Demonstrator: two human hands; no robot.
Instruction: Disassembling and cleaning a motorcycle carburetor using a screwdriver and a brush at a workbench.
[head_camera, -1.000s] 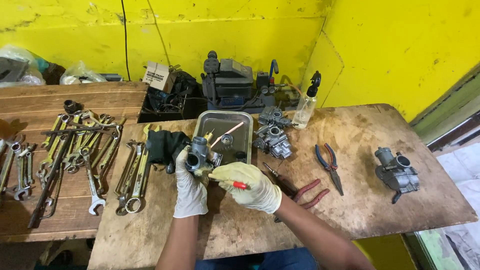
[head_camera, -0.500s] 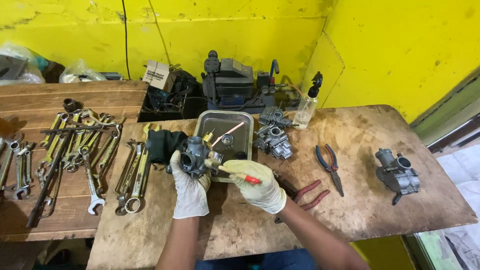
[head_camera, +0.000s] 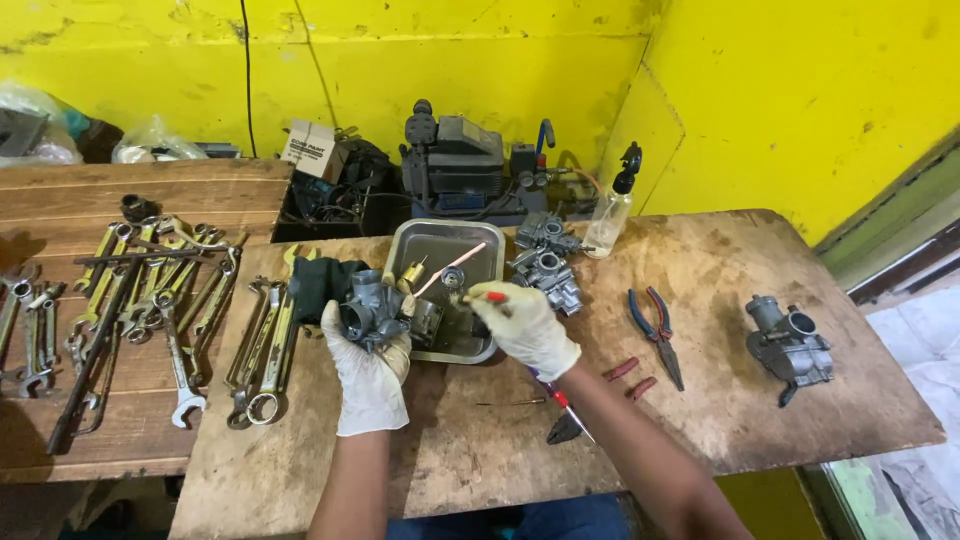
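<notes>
Wooden workbench, worn top, set against a yellow wall. Person in pale gloves works at its middle.

Metal tray sits just beyond both hands, its near edge partly hidden behind them. A thin pinkish stick lies slantwise in it.

Left hand wrapped around a grey carburetor, lifted off the bench, fingers closed under the body. The round bore faces up and toward the person; the body's long axis runs roughly left to right, its inner end pointing at the other hand.

Right hand just to the right of the carburetor, close but not touching. Fingers pinched on a small tool with a red handle; the tip is hidden, so I cannot tell what kind. Its handle end points left, toward the carburetor. The right hand is the nearer one to the tray's open corner.

Beyond the right hand: two more carburetors. Off to its right: pliers, then a lone carburetor. Left of the left hand: rows of wrenches.
</notes>
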